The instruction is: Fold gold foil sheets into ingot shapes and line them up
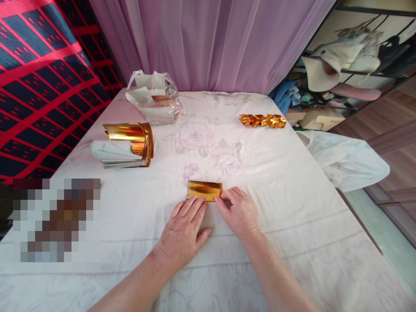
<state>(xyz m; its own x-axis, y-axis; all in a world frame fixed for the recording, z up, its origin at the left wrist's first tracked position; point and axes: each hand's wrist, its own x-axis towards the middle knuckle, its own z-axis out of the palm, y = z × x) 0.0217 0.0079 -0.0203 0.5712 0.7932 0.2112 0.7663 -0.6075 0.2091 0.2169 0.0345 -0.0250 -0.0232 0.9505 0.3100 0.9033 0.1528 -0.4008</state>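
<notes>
A small rectangle of shiny gold foil paper (205, 189) lies flat on the cloth in front of me. My left hand (183, 232) rests palm down with its fingers stretched out, the fingertips pressing on the paper's lower left edge. At the lower right corner, my right hand (238, 212) has thumb and curled fingers closed on the paper's edge. Further off to the left, a stack of gold and white paper sheets (130, 143) stands curved over. Several folded gold foil pieces (262, 121) sit in a row at the back right.
A clear plastic bag (154, 97) with paper bundles stands at the back left of the floral-clothed table (286, 186). Behind it hangs a purple curtain (211, 43). Shelves with hats (325, 65) and a white plastic bag (347, 160) are on the right. A blurred patch covers the near left.
</notes>
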